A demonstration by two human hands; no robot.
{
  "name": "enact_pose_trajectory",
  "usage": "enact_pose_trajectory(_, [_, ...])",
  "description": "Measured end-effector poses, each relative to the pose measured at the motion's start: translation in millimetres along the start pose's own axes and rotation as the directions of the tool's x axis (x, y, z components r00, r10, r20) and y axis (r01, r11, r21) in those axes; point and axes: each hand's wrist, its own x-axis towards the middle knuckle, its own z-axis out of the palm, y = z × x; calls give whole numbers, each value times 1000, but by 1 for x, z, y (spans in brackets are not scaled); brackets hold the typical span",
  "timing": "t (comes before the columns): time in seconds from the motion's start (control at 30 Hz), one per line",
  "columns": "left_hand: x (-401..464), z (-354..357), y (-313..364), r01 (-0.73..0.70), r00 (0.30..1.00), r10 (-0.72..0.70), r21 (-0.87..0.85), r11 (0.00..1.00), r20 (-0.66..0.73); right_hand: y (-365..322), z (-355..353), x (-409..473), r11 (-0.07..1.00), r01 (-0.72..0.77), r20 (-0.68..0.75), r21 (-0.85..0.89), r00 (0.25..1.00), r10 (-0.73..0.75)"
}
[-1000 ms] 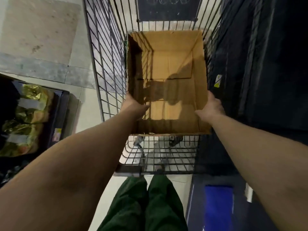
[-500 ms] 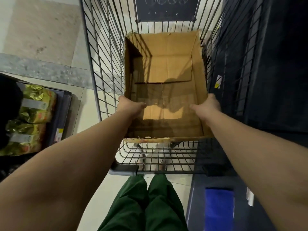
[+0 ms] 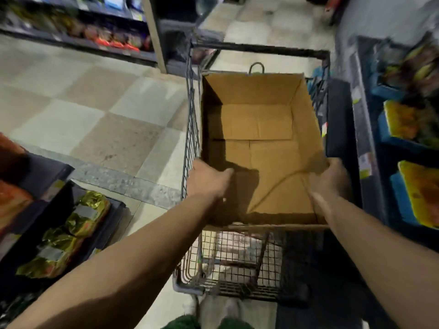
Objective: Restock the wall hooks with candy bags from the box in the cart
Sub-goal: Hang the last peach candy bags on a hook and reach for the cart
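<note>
Box (image 3: 259, 129): raised from low inside the cart (image 3: 190, 129) toward its top, near end lifted; view swung upward, so aisle floor (image 3: 95, 110), far shelves (image 3: 78, 32) and right-hand shelving (image 3: 408, 129) are newly shown.

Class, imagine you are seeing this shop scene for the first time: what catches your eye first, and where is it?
An open, empty brown cardboard box sits in the grey wire shopping cart at centre, the left hand and right hand gripping its side walls. Shiny gold foil bags lie on the dark shelf at lower left.
</note>
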Motion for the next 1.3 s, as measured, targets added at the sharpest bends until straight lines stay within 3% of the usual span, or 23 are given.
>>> enact_pose_trajectory(0.13, [5,-43,34,-87,994,79,-100,991,-77,-58,-15,-3,995,95,-83,-28,992,-97])
enact_pose_trajectory(0.3, [48,-114,46,-119,980,95,-133,984,-178,-141,11,-14,968,239,-84,-82,966,-246])
enact_pose_trajectory(0.7, [220,-318,-25,-24,941,-4,-78,997,-339,-345,224,-61,945,317,39,-78,948,-315])
enact_pose_trajectory(1.0, [313,-375,-37,37,932,-54,-56,998,-357,-433,302,-47,918,378,118,-121,924,-364])
enact_pose_trajectory(1.3, [462,-370,7,132,923,-152,-79,988,-355,-531,386,63,888,446,191,-114,887,-421])
